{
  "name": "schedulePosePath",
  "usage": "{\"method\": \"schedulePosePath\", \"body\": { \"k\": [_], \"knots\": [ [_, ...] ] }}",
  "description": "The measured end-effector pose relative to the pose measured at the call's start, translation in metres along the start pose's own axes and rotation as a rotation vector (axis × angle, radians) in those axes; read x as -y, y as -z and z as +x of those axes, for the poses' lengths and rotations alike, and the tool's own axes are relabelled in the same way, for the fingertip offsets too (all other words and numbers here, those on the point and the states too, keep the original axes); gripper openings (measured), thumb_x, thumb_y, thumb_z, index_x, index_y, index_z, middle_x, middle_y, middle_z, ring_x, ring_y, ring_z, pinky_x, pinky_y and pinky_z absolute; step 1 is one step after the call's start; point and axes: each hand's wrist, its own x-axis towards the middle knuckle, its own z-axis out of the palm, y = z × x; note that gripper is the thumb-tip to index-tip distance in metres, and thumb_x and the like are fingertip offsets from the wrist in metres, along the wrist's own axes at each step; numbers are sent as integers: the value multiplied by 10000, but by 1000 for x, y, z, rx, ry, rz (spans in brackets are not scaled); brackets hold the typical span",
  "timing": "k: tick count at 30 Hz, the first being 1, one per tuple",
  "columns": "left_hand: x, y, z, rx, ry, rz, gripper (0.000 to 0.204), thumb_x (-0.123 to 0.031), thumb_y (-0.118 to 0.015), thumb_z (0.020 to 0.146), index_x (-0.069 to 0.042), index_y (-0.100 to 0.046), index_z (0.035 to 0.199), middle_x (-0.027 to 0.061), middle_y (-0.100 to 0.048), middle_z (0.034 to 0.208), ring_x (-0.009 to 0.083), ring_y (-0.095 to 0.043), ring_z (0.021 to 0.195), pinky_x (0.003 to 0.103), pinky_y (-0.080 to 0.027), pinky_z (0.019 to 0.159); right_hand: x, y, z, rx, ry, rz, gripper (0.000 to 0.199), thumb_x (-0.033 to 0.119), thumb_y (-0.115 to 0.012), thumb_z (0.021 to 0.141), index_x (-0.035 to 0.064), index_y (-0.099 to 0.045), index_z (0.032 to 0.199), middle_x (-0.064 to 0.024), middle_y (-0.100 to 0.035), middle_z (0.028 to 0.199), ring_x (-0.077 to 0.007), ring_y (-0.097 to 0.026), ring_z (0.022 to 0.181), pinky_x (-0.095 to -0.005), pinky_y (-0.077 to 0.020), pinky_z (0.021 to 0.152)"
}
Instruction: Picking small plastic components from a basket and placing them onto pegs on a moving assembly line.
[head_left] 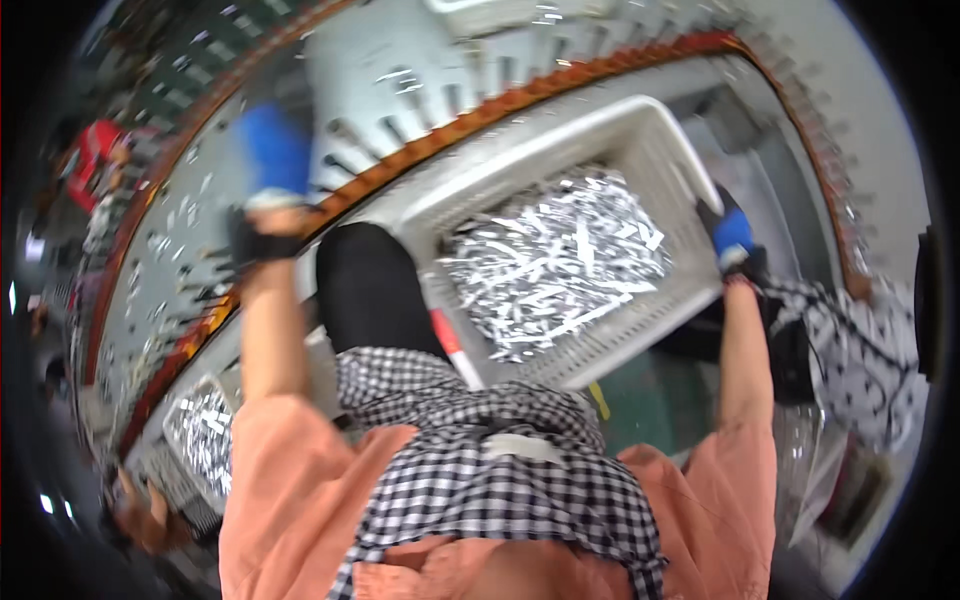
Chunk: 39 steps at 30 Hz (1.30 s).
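Observation:
A white plastic crate (600, 365) sits tilted in front of me, over my right leg. Shiny flat metal pieces (560, 255) lie heaped inside it. My right hand (733, 228), in a black and blue glove, grips the crate's right-hand end at the rim, its fingertips partly hidden. My left hand (275, 150), gloved alike, is raised over the worktable beyond my knee and smeared by motion. Its fingers cannot be made out, nor whether it holds anything. Along the orange-brown rail (470, 122) near it, several dark-ended metal pieces lie in a row.
A second crate of shiny pieces (200, 435) stands at my left. Another white container (515, 15) is on the far table. People sit close by: a patterned sleeve (860, 350) at my right, a person in red (95, 160) across at the far left.

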Motion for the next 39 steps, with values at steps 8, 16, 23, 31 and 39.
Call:
{"method": "schedulePosePath", "body": {
  "k": [8,16,23,31,39],
  "knots": [
    [113,66,-34,-94,534,-549,568,-451,-432,1092,37,-716,1161,160,-761,978,253,-725,896,370,-531,872,334,-113,26,99,609,590,479,383,-658,998,96,-637,1381,-202,-704,1269,-301,-682,1178,-377,-508,1023],
    [118,69,-55,-137,529,-323,577,-493,-461,1076,-9,-771,1024,82,-701,737,178,-650,729,315,-456,739,465,-228,45,-270,1186,58,217,308,-602,960,122,-713,956,-120,-707,868,-324,-690,854,-473,-531,806],
    [156,104,-57,-269,622,-301,573,-491,-504,1054,2,-780,959,77,-674,689,189,-644,691,318,-474,711,507,-268,19,72,1322,101,279,343,-598,991,95,-724,990,-148,-733,850,-375,-708,818,-478,-543,789],
    [34,83,-118,-218,-122,132,316,-220,-568,1063,9,-724,912,9,-619,735,93,-528,605,271,-408,578,515,-218,-48,561,599,1390,227,243,-704,964,38,-784,1021,11,-665,702,-60,-563,603,-248,-477,585],
    [-96,36,-41,740,105,-648,448,-275,-484,1081,31,-605,1384,144,-667,1330,244,-576,1297,362,-377,1145,334,-106,51,514,862,460,331,256,-591,1031,80,-719,1280,-126,-755,1203,-204,-728,1096,-335,-552,959]
  ]
}}
